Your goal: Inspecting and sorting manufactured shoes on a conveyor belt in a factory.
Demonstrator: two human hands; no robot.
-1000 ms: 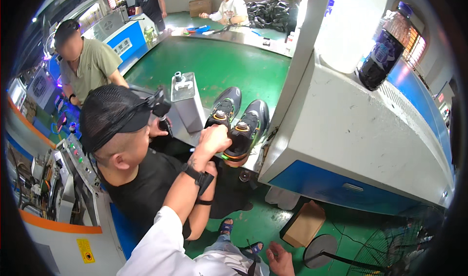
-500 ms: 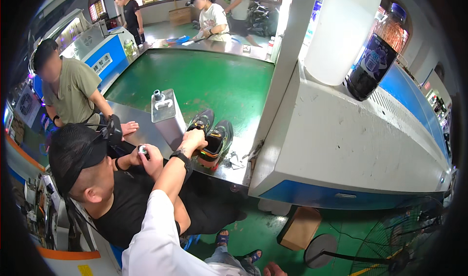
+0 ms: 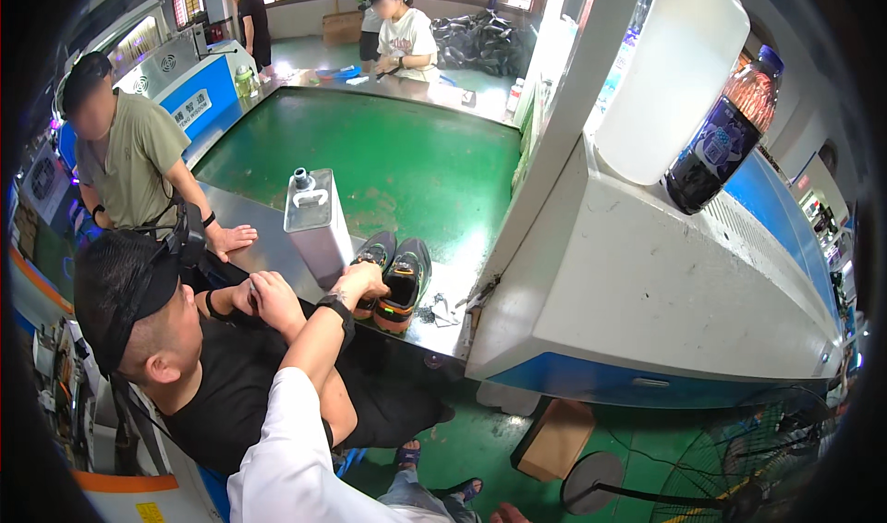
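Observation:
My left hand (image 3: pixel 363 283), with a black band on the wrist, grips the collar of the left sneaker (image 3: pixel 377 249). Its fingers are curled and partly hidden. Beside that shoe stands the matching right sneaker (image 3: pixel 404 287), dark with an orange heel, its opening facing up. Both rest on the metal edge of the bench with toes pointing away. Just left of the pair is a tall rectangular metal can (image 3: pixel 319 232) with a spout and a handle on top. Only a cut-off piece of my right hand (image 3: pixel 508 514) shows at the lower edge; its fingers cannot be made out.
A seated co-worker in black (image 3: pixel 249 375) is close at my left, both hands raised together. Another person (image 3: pixel 129 153) leans a hand on the green-topped bench (image 3: pixel 360 144). A large white machine (image 3: pixel 647 292) carries bottles at right. A box (image 3: pixel 556 440) and a fan lie low.
My left hand has moved down and slightly left onto the left sneaker. The right sneaker now stands straighter beside it. The seated co-worker's hands have closed together over the small round thing.

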